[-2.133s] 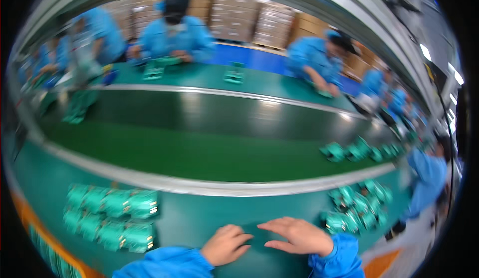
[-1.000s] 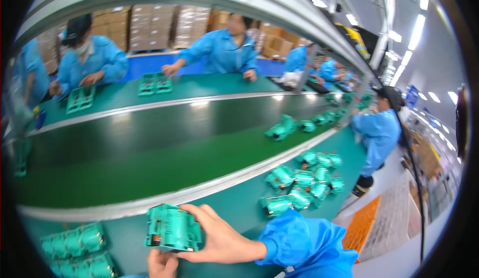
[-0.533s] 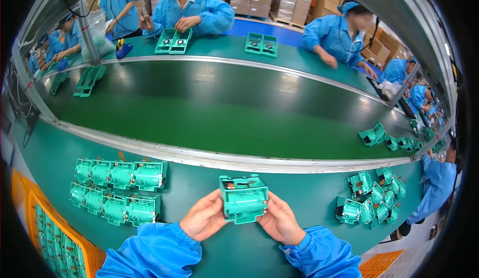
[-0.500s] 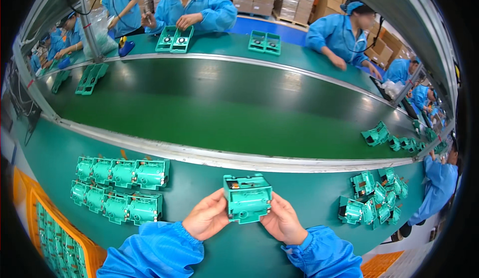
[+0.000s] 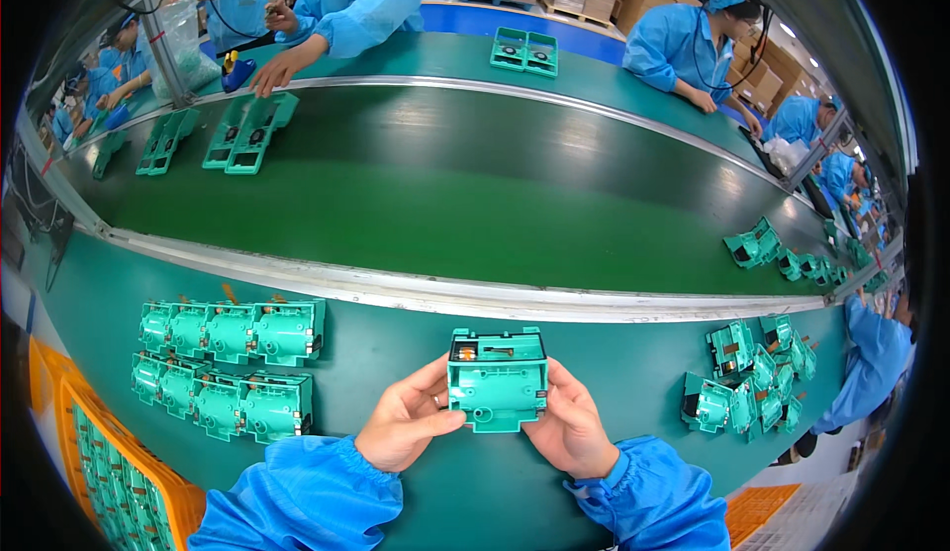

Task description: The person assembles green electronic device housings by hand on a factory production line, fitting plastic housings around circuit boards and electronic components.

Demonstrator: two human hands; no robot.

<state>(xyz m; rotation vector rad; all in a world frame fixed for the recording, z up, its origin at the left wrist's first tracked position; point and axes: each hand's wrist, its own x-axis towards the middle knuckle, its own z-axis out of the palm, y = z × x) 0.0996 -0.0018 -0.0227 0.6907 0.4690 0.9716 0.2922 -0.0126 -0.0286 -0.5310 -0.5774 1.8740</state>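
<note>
Between my two hands is a green plastic housing, held up over the near green tabletop. It has a rounded front, a dark slot along its top and a small copper-coloured part at the top left. My left hand grips its left side, the thumb lying on the lower front corner. On the right side my right hand closes round the edge, fingers partly hidden behind it. Two rows of like housings stand to the left. A looser cluster of housings lies to the right.
Beyond a pale metal rail runs a green conveyor belt carrying green parts. An orange crate full of housings stands at lower left; another orange crate is at lower right. Co-workers in blue sit across the belt.
The housing in my hands has tilted so its front faces me more squarely. Across the belt, a co-worker's hand has moved a pair of green trays onto the belt.
</note>
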